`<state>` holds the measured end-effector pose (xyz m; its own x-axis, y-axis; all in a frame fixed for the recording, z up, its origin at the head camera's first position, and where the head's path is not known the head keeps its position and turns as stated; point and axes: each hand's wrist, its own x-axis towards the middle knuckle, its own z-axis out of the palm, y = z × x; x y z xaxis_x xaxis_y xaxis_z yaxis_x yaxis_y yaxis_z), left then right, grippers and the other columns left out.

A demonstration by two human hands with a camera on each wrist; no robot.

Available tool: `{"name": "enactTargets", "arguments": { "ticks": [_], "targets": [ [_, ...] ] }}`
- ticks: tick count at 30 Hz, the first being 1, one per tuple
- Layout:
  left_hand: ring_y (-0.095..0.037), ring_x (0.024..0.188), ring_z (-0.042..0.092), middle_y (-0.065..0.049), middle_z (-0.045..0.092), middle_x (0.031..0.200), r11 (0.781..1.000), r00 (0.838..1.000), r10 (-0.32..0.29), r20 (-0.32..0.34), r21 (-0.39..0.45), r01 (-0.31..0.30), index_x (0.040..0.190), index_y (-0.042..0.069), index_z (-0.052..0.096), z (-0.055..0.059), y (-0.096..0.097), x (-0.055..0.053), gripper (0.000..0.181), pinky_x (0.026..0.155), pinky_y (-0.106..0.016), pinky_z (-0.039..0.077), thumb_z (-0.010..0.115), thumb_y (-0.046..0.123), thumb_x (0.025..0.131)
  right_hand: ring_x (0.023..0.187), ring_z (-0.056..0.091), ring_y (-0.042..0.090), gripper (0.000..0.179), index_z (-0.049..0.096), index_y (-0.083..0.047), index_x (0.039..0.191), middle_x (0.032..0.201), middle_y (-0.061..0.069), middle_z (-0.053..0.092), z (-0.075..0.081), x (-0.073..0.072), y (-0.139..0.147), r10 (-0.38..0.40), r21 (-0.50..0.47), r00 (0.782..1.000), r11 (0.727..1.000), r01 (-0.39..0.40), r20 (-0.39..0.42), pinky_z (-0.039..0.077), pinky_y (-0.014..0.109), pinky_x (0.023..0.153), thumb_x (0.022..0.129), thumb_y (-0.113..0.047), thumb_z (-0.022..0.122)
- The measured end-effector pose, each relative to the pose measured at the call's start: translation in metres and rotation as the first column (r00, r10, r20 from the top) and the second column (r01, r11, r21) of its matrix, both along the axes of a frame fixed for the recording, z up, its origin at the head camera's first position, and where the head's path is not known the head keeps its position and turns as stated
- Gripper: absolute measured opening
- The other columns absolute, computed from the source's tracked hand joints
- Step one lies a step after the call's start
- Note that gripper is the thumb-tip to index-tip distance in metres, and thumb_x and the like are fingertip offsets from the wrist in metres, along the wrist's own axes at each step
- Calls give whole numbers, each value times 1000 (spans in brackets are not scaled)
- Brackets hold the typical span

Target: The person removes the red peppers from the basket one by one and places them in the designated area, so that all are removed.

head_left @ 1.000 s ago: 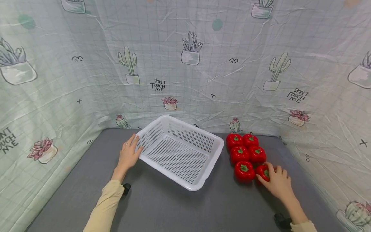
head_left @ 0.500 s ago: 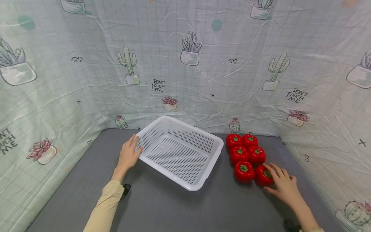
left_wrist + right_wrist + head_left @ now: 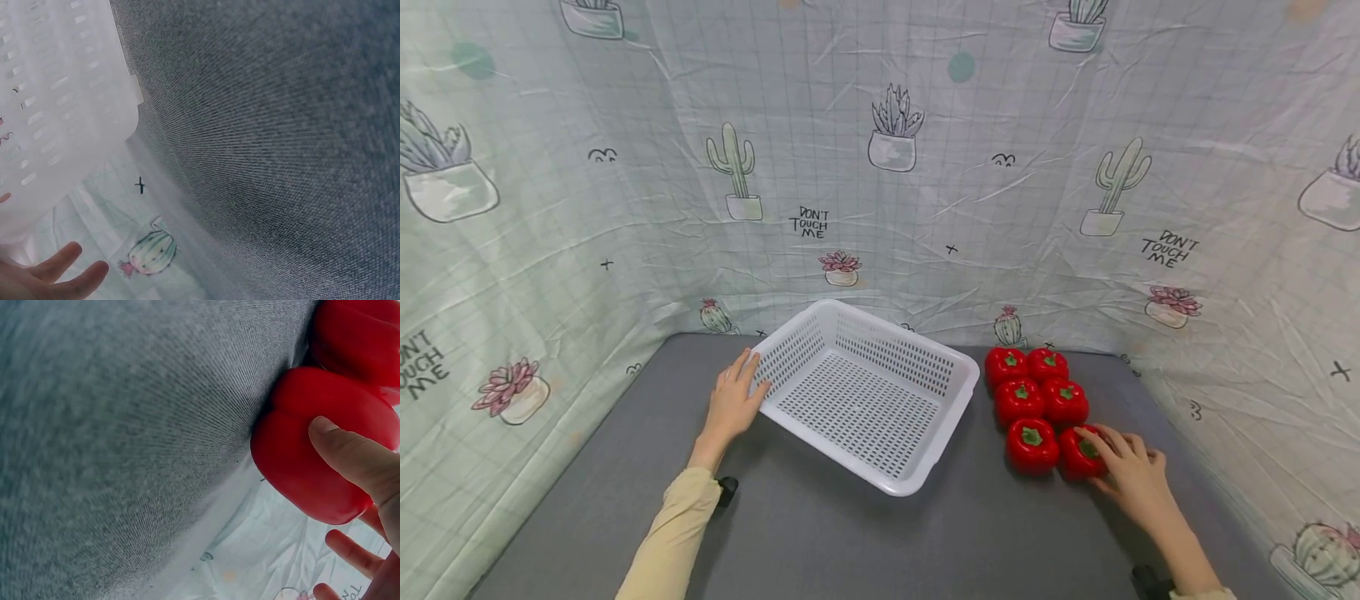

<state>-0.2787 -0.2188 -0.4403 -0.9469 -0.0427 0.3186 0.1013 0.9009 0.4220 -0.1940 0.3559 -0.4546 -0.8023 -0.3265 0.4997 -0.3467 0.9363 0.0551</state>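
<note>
Several glossy red bell peppers with green stems stand in two columns on the right of the table in the head view. My right hand [image 3: 1138, 483] has its thumb and fingers about the nearest right bell pepper [image 3: 1077, 454]. In the right wrist view, the thumb [image 3: 344, 450] lies against that pepper's side, a fingertip shows behind it, and other fingers spread apart from it. My left hand [image 3: 733, 400] rests at the left corner of a white perforated plastic basket [image 3: 857, 408], thumb over the rim. Two straight fingers [image 3: 78, 275] extend past the basket in the left wrist view.
A dark grey cloth covers the table [image 3: 850, 558]. Pale fabric walls [image 3: 880, 200] printed with cacti close off the back and both sides. Another bell pepper [image 3: 1032, 444] stands directly left of the one at my right hand.
My right hand drew back rightward from the nearest right pepper, then closed in on it again. The pepper shifted slightly. My left hand and the basket stayed put.
</note>
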Motion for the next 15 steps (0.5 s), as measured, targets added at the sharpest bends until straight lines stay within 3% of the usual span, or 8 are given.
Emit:
{"name": "enactTargets", "arguments": {
  "ticks": [15],
  "targets": [
    [-47,125,26,-19,24,145,1000,1000,-5,1,-1,5,138,3,30,2,1,0,57,91,-67,26,46,28,89,93,42,33,77,50,-20,120,116,11,48,-2,-4,-5,-17,-33,1000,999,18,20,29,56,66,50,-15,84]
  ]
}}
